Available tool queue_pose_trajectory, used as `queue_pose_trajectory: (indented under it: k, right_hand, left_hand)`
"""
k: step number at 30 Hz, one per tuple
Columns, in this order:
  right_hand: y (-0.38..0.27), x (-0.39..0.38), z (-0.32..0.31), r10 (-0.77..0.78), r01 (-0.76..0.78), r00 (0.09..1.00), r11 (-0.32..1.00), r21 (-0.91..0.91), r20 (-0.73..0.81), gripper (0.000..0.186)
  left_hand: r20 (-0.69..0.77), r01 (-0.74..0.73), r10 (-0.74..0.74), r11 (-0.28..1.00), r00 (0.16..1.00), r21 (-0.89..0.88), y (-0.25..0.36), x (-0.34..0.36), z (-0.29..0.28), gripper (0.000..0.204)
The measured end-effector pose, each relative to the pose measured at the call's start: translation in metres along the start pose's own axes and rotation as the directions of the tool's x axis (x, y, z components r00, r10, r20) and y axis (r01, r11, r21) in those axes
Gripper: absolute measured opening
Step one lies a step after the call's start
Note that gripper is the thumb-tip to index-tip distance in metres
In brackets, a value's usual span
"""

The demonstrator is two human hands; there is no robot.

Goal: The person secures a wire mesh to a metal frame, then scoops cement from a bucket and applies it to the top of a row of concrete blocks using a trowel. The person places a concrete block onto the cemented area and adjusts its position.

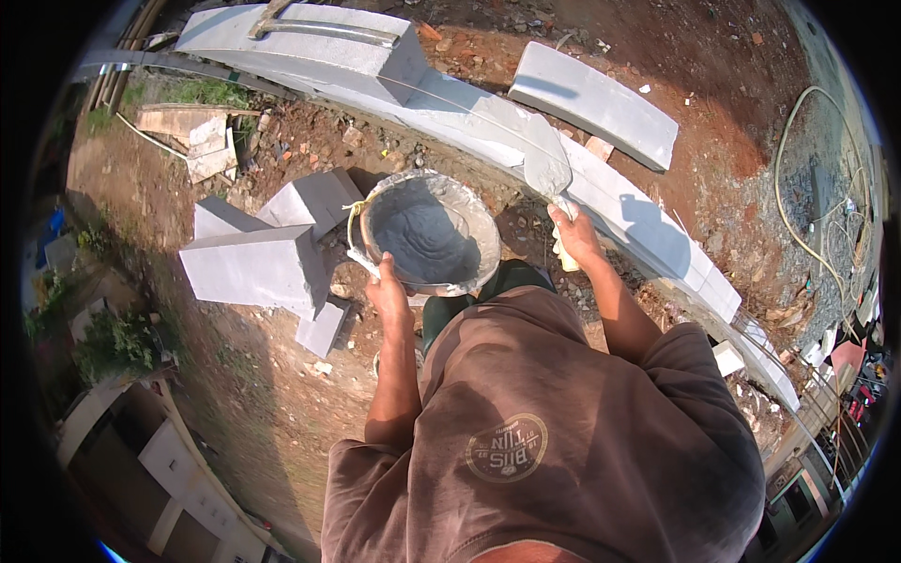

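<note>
My left hand [389, 293] grips the near left rim of a bucket [484, 223], its fingers wrapped over the edge. Wet grey mortar [422, 235] fills much of the bucket, and a bit of yellow cord is tied at its handle. In my right hand [577, 235] is the pale handle of a trowel [547, 161]. The trowel's mortar-coated blade lies over the top of a low wall of light grey blocks [638, 220], where wet mortar [493, 122] is spread. On the wall to the left sits a laid block [310, 42].
A hammer [328, 30] rests on the laid block. Beyond the wall lies a loose block [596, 103]. Several cut blocks [258, 263] are piled left of the bucket. A taut string runs along the wall. Far right, a hose [781, 174] curls on the ground.
</note>
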State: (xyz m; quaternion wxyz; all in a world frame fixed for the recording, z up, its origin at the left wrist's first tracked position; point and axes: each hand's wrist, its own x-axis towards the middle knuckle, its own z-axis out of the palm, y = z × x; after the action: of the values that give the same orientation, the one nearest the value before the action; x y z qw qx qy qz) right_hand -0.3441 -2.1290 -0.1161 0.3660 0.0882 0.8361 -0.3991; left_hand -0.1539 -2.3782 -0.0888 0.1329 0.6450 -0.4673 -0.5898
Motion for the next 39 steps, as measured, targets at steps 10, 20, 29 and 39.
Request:
queue_pose_trajectory:
  k: [10, 20, 29, 39]
  right_hand:
    - [0.085, -0.002, 0.015, -0.308, 0.28, 0.951, 0.858, -0.432, 0.005, 0.052]
    - [0.0, -0.034, -0.021, -0.426, 0.544, 0.821, 0.379, -0.748, 0.381, 0.037]
    - [0.022, -0.014, 0.002, 0.009, 0.144, 0.844, 0.96, -0.241, 0.537, 0.033]
    - [0.02, -0.026, -0.105, -0.145, 0.163, 0.987, 0.88, -0.445, 0.076, 0.059]
  left_hand:
    - [0.04, -0.046, 0.045, 0.998, 0.998, 0.041, 0.002, -0.004, 0.008, 0.028]
    - [0.222, -0.184, 0.127, 0.949, 0.967, 0.256, 0.022, -0.034, 0.028, 0.036]
    - [0.299, -0.215, 0.143, 0.951, 0.943, 0.223, 0.034, -0.043, 0.031, 0.034]
    - [0.297, -0.228, 0.181, 0.965, 0.938, 0.131, 0.013, -0.033, 0.036, 0.029]
